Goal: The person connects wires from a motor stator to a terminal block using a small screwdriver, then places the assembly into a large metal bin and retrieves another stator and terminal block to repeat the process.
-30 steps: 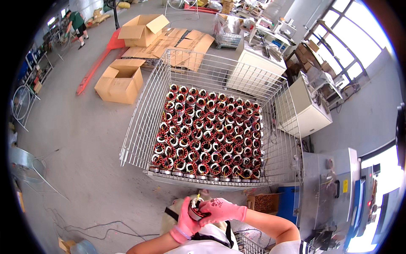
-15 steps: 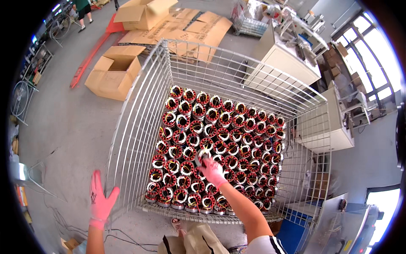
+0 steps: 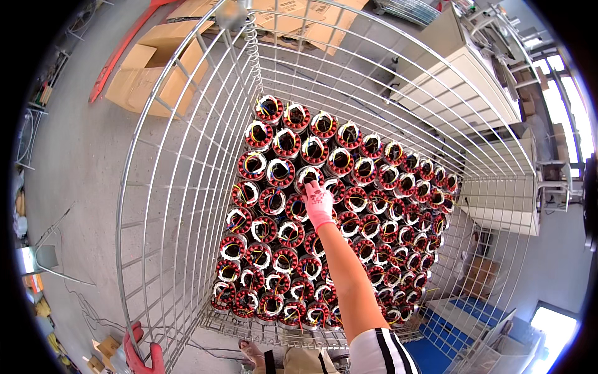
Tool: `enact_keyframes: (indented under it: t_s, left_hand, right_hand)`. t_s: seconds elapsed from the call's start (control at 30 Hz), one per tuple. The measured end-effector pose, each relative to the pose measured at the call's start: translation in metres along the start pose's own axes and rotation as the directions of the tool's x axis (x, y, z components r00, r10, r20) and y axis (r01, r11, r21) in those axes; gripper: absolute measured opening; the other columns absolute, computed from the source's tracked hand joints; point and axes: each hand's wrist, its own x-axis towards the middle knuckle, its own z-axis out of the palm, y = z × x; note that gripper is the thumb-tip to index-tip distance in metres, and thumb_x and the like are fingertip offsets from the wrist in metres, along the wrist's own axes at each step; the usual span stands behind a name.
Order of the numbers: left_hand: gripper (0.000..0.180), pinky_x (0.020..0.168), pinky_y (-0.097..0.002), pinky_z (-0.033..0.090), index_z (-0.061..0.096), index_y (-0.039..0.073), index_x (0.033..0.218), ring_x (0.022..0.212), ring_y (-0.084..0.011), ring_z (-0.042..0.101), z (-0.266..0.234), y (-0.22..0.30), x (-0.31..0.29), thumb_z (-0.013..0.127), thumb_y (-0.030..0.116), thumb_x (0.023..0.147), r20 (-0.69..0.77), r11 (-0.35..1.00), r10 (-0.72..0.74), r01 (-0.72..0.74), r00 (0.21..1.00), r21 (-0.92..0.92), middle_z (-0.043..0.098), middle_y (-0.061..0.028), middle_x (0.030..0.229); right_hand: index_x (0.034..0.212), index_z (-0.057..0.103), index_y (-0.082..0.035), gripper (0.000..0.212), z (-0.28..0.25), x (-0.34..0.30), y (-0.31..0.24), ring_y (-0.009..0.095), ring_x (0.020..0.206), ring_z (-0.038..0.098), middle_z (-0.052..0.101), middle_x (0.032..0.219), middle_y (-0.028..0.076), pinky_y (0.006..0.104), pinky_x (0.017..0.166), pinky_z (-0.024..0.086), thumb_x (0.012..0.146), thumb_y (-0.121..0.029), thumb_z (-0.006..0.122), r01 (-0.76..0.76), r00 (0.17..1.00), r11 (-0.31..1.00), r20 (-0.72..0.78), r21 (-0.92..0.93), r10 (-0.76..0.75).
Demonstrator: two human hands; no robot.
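My right hand (image 3: 319,206), in a pink glove, reaches into a wire basket (image 3: 128,156). Its fingers are closed on the near edge of a motor stator (image 3: 309,174), a ring with red-and-black windings and white lacing, set among the others. Many similar stators (image 3: 273,201) stand in tight rows with their open ends up, yellow and other coloured leads curling out of their centres. At lower left, outside the basket's wire side, is my gloved left hand (image 3: 143,355). Its thumb and fingers are apart and it holds nothing visible.
An open cardboard box (image 3: 152,75) and a red pallet-jack fork (image 3: 118,53) lie beyond the basket's left side. Flattened cardboard (image 3: 305,22) is behind it. White cabinets (image 3: 455,75) stand at the right. Cables run over the floor at lower left.
My right hand has carried the stator from above the middle of the stack to a farther row. The left hand has dropped lower. The view has moved closer over the basket.
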Motion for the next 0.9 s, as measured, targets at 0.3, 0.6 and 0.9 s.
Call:
enact_keyframes:
  t_s: [0.3,0.6,0.9]
  left_hand:
    - [0.053,0.097,-0.0371,0.043,0.041,-0.008,0.133,0.114,-0.0287,0.056,-0.005,-0.009,-0.007,0.063,0.011,0.089,0.061,0.998,-0.037,0.033,0.997,0.052,0.056,-0.0196,0.126]
    - [0.048,0.101,-0.0365,0.037,0.048,-0.002,0.127,0.117,-0.0259,0.050,0.004,-0.022,-0.019,0.057,0.003,0.081,0.014,0.992,-0.125,0.124,0.992,0.022,0.053,-0.0130,0.128]
    - [0.041,0.098,-0.0377,0.041,0.051,-0.003,0.115,0.111,-0.0286,0.053,-0.003,-0.004,-0.014,0.059,0.000,0.075,0.021,0.974,-0.192,0.193,0.981,-0.119,0.055,-0.0149,0.122]
  right_hand:
    - [0.092,0.061,-0.013,0.011,0.002,-0.002,0.000,0.023,0.087,0.063,0.058,0.094,0.004,0.0410,0.074,0.050,0.082,-0.015,0.058,0.080,0.997,0.975,0.035,-0.206,-0.074]
    - [0.099,0.060,-0.013,0.023,0.012,0.024,-0.004,0.025,0.087,0.065,0.058,0.102,0.005,0.0407,0.071,0.053,0.085,-0.031,0.062,0.071,0.986,0.976,0.165,-0.204,-0.037]
    - [0.085,0.061,-0.007,0.022,-0.039,-0.050,-0.076,0.026,0.076,0.062,0.062,0.082,0.007,0.0388,0.069,0.051,0.081,-0.028,0.066,0.169,0.976,0.900,-0.196,0.401,-0.096]
